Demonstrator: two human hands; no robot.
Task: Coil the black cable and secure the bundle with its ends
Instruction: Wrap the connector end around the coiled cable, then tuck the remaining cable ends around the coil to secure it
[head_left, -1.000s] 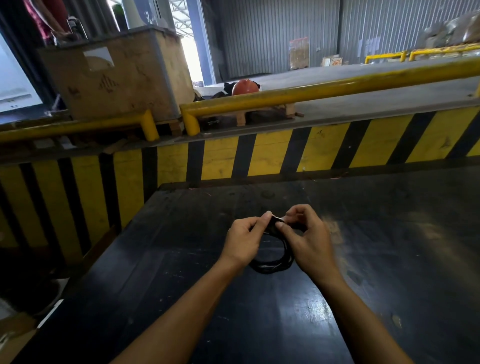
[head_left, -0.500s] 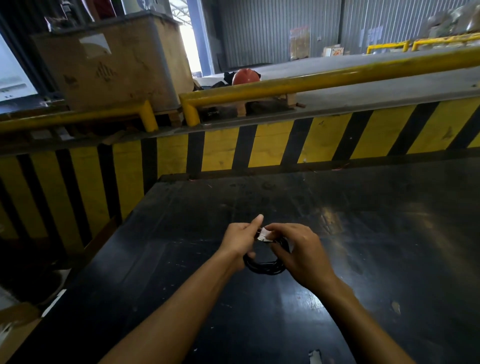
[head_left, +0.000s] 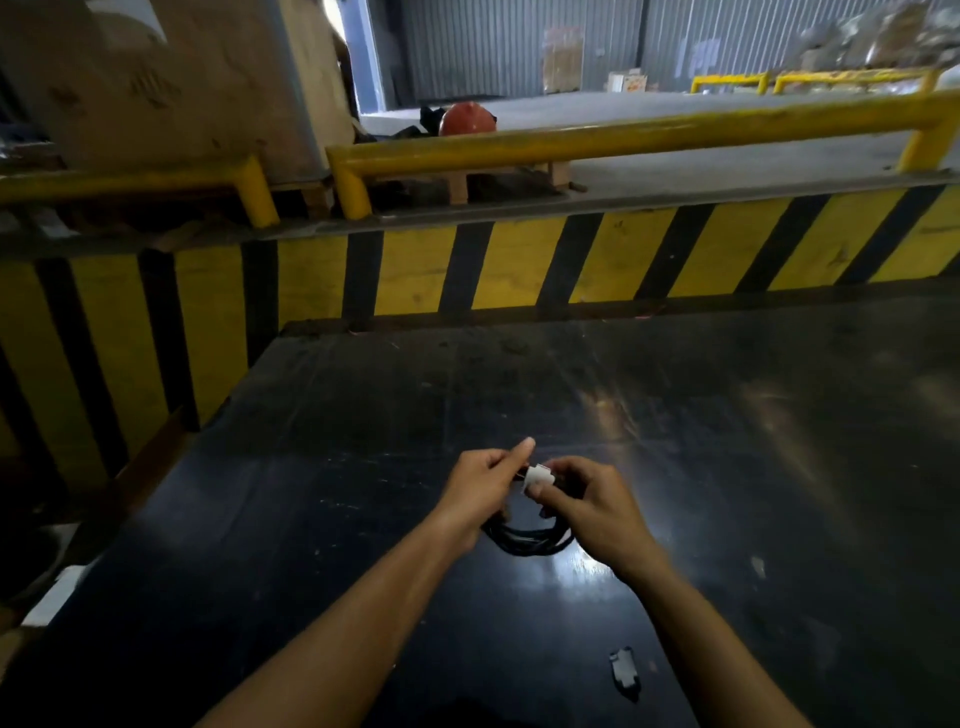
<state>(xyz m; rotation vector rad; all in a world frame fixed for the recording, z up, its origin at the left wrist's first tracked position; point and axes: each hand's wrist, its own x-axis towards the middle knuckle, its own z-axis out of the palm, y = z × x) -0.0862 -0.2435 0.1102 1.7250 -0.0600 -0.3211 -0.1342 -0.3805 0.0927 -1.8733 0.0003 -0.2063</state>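
The black cable (head_left: 527, 540) hangs as a small coil of several loops between my two hands, just above the dark table (head_left: 363, 519). My left hand (head_left: 480, 486) grips the coil's left side, its forefinger stretched out. My right hand (head_left: 592, 506) holds the coil's right side and pinches a white connector (head_left: 539, 475) at the cable's end between thumb and fingers. The top of the coil is hidden behind my fingers.
A small dark flat piece (head_left: 625, 674) lies on the table near its front edge. A yellow-and-black striped barrier (head_left: 597, 254) runs along the table's far side, with a yellow rail (head_left: 623, 137) above it. A large crate (head_left: 171, 83) stands at the back left.
Both hands have come closer to me and lower with the coil. The white connector, hidden a second ago, now shows at my right thumb. The view has tilted down.
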